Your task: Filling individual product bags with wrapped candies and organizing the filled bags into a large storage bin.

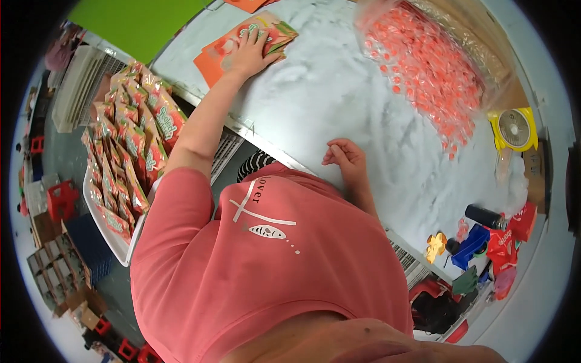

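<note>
While left hand (251,51) presses glossy flat pouches (254,37).

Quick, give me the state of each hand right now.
Left hand: open, palm flat on the stack of orange pouches.
Right hand: loosely curled, holding nothing, resting on the marble table.
</note>
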A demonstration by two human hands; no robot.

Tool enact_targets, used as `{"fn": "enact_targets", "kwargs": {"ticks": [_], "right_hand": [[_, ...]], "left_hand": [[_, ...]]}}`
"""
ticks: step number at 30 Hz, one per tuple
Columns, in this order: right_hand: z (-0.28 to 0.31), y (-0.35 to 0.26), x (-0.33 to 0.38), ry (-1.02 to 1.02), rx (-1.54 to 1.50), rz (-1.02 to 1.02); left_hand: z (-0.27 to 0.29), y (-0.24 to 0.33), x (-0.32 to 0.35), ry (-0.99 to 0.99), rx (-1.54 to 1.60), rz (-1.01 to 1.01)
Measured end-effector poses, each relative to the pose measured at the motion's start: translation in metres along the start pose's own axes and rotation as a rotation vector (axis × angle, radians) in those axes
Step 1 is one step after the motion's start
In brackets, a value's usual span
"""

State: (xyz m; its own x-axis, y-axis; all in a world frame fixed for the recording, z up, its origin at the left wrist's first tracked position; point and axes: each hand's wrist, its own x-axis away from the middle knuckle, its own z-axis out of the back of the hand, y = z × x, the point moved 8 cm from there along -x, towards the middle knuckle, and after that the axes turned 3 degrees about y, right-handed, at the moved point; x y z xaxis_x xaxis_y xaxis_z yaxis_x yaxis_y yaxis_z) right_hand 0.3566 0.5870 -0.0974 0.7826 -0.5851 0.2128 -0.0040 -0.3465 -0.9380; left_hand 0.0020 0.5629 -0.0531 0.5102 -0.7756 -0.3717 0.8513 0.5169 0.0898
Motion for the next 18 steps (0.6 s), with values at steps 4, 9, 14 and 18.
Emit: {"fn": "enact_targets", "kwargs": {"ticks": [4, 9, 14, 18], "right_hand": [[-0.002, -0.002, -0.001, -0.025, -0.012, -0.002], [-0.005, -0.001, -0.004, -0.087, 0.029, -0.089], [0.006, 0.008, -0.018, 0.095, -0.19, -0.187], [0.004, 0.002, -0.02, 0.167, -0.228, -0.219]], "left_hand": [[-0.016, -0.002, 0.024, 0.022, 0.038, -0.046], [0.036, 0.034, 0.074, 0.087, 0.194, -0.153], [0.08, 0.106, 0.121, 0.117, 0.337, -0.355], [0.081, 0.162, 0.158, -0.021, 0.441, -0.556]]}}
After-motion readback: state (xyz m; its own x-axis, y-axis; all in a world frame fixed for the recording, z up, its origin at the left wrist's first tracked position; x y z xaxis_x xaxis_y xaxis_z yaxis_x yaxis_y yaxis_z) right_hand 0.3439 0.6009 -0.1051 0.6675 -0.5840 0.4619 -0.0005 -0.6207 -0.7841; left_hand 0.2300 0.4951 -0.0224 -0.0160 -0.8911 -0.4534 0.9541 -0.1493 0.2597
